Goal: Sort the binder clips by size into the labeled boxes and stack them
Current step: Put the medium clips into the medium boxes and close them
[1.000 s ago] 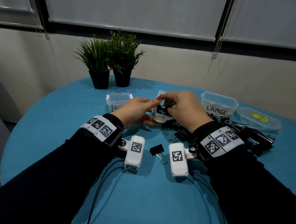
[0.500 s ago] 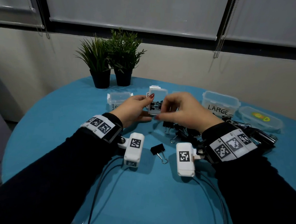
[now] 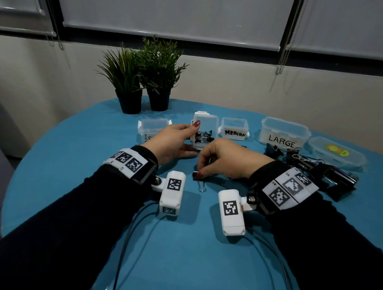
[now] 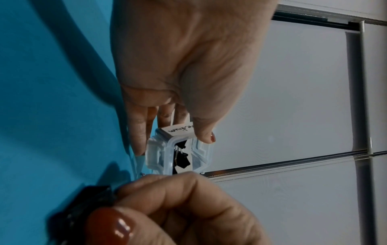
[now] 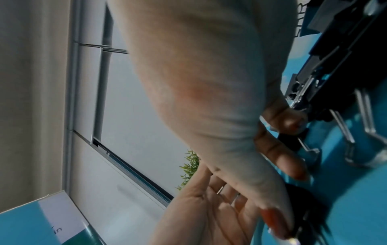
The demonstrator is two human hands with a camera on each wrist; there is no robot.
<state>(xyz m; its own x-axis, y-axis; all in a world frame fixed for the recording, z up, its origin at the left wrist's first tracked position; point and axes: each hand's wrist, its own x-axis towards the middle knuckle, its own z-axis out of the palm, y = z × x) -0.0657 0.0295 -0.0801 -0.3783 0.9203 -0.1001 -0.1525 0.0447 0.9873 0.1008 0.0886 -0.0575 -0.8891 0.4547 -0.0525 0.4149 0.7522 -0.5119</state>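
Note:
My left hand (image 3: 194,138) holds a small clear box (image 3: 204,132) upright off the table, thumb on its top edge. Black binder clips (image 3: 203,136) lie inside it. In the left wrist view the box (image 4: 180,149) carries a "medium" label. My right hand (image 3: 199,173) is lower, near me, and pinches a small black binder clip (image 3: 197,175) that rests on the blue table (image 3: 73,160), its wire handle pointing toward me. The right wrist view shows the thumb and finger on that clip (image 5: 303,203).
Behind stand a clear small box (image 3: 153,128), a box marked MEDIUM (image 3: 234,130) and a box marked LARGE (image 3: 285,135), with a stickered lid (image 3: 335,152) at far right. A pile of large black clips (image 3: 319,170) lies right of my right wrist. Two potted plants (image 3: 145,79) stand at the back.
My right hand has left the box and dropped toward me onto the loose small clip, pinching it. The left hand has kept the box, now stood upright and slightly farther away.

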